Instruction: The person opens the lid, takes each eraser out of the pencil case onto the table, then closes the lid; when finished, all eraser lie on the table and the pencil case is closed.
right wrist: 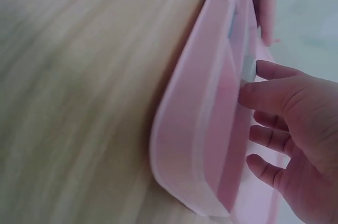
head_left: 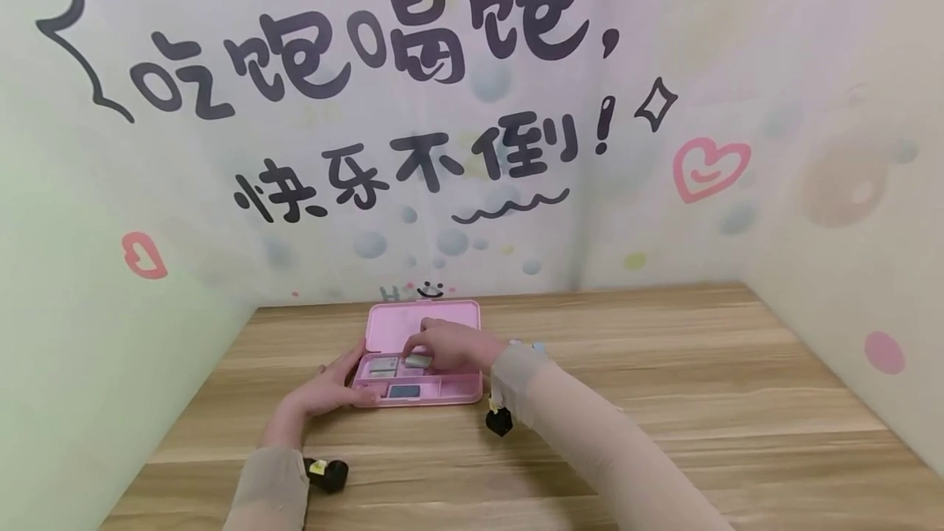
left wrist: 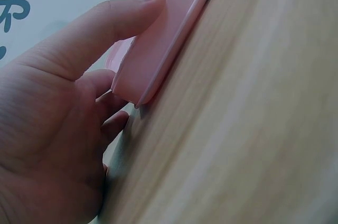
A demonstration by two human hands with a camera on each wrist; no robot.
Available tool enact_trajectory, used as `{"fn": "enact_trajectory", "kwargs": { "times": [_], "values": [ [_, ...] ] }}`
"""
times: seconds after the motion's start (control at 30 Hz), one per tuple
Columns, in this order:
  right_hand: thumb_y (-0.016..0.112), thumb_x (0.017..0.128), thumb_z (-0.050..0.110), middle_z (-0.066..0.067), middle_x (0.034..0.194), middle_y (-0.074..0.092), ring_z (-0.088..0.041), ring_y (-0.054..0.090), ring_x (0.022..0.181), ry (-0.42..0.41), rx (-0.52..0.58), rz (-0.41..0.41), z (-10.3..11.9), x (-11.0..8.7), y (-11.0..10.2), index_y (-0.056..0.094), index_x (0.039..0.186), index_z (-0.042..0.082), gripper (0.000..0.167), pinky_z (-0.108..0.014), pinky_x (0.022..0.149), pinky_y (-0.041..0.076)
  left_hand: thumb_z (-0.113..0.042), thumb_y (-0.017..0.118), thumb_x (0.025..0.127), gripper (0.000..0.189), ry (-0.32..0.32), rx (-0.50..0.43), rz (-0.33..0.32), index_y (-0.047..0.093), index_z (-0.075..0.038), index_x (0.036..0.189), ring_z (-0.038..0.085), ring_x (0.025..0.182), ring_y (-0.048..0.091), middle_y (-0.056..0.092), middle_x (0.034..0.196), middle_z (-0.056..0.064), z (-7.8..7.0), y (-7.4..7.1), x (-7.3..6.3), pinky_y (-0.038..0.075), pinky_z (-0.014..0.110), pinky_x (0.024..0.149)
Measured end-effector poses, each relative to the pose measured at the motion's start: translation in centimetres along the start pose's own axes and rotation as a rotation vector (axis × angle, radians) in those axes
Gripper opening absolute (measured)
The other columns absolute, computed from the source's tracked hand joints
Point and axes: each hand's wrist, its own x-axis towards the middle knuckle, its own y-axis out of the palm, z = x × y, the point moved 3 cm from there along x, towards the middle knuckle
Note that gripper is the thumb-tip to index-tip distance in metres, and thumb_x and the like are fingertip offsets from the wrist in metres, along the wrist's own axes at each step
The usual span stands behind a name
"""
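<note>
Pink box | left hand grips its nine-o'clock end | right hand pinches pale piece, partly hidden by fingers

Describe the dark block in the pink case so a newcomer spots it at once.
On the wooden table, find the open pink case. In its front row, just right of the left hand's thumb, lies a small rectangular block. Its dark blue-grey face sets it apart from the paler blocks in the row behind.
</note>
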Motion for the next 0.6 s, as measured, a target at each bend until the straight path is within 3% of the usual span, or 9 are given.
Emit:
{"fn": "enact_trajectory", "kwargs": {
  "times": [0.2,0.47,0.5,0.6],
  "values": [
    [0.071,0.083,0.007,-0.002,0.110,0.056,-0.013,0.055,0.099,0.014,0.088,-0.001,0.2,-0.6,-1.6,0.062,0.127,0.030,0.050,-0.028,0.089,0.047,-0.047,0.077,0.076,0.114,-0.012,0.009,0.003,0.005,-0.010,0.156,0.045,0.144,0.003,0.008,0.159,0.023,-0.1,0.1,-0.1,-0.009,0.067,0.108],
    [0.067,0.088,0.006,-0.001,0.114,0.059,-0.011,0.057,0.091,-0.017,0.229,-0.014,-0.4,-1.1,-4.0,0.058,0.131,0.023,0.048,-0.024,0.079,0.048,-0.047,0.077,0.076,0.114,-0.009,0.005,-0.003,0.005,-0.011,0.157,0.045,0.144,0.003,0.008,0.159,0.023,-0.1,0.1,-0.2,-0.009,0.066,0.108],
    [0.068,0.089,0.007,0.001,0.113,0.059,-0.010,0.057,0.091,-0.010,0.247,-0.010,-0.6,-1.2,-4.2,0.057,0.132,0.023,0.047,-0.026,0.080,0.049,-0.047,0.077,0.077,0.114,-0.007,0.004,-0.004,0.005,-0.011,0.157,0.046,0.144,0.003,0.008,0.159,0.023,-0.1,0.1,-0.2,-0.009,0.066,0.108],
    [0.069,0.089,0.009,0.003,0.108,0.062,-0.009,0.059,0.092,0.014,0.287,-0.009,-1.0,-1.5,-4.6,0.056,0.132,0.024,0.047,-0.037,0.103,0.039,-0.047,0.077,0.077,0.114,-0.005,0.004,-0.005,0.004,-0.011,0.157,0.045,0.144,0.003,0.008,0.159,0.023,0.0,0.1,-0.2,-0.009,0.066,0.108]
  ]
}}
